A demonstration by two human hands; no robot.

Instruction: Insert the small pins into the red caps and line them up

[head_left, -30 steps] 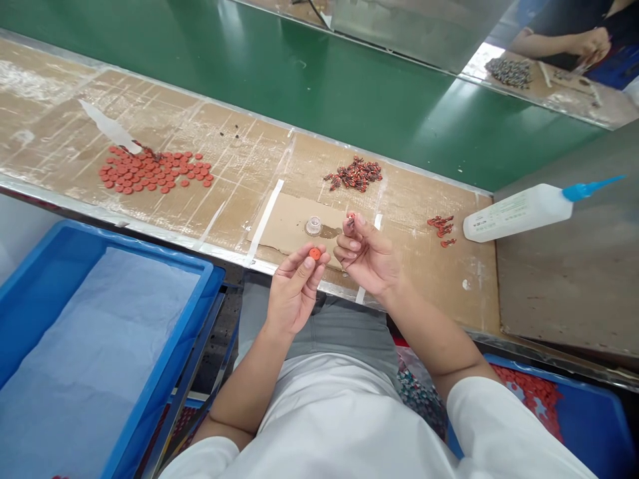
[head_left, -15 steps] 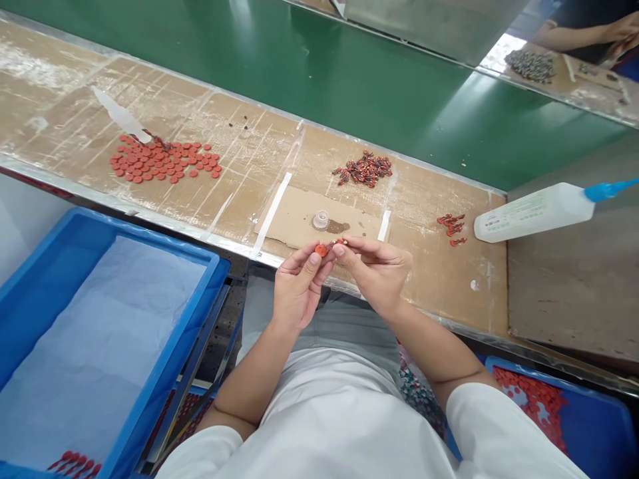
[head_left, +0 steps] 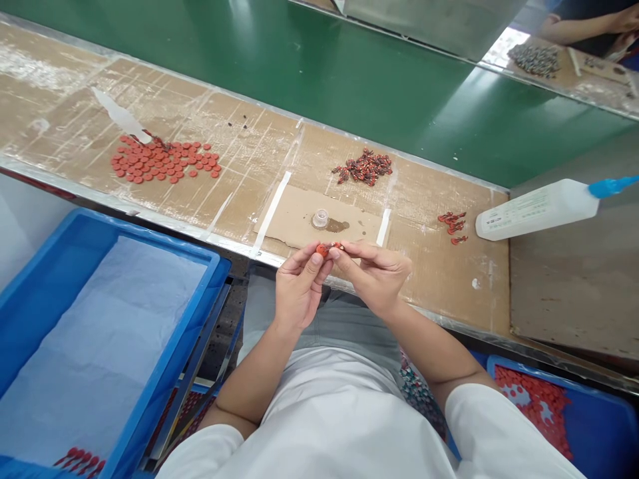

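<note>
Between the thumb and fingers of my left hand (head_left: 298, 286) is a red disc (head_left: 321, 250). My right hand (head_left: 377, 276) pinches a small red and dark piece (head_left: 338, 245), its end against the disc or very close to it. Just beyond my hands, a small clear cup (head_left: 320, 218) stands on a cardboard sheet (head_left: 289, 216) beside a wet brown stain. Farther back lies a heap of small red and black pieces (head_left: 364, 167). Many red discs (head_left: 164, 163) are spread on the bench at the left, with a white pointed strip (head_left: 120, 114) lying over their edge.
A white bottle with a blue nozzle (head_left: 539, 209) stands at the right, near several joined red pieces (head_left: 455, 226). At lower left, a blue tray (head_left: 210, 266) has a white sheet and several red pieces. Another blue tray (head_left: 599, 426) holds red parts. A co-worker's arm (head_left: 584, 28) shows at upper right.
My right hand has brought the small piece slightly left and down, closer against the red disc. My left hand has hardly moved.
</note>
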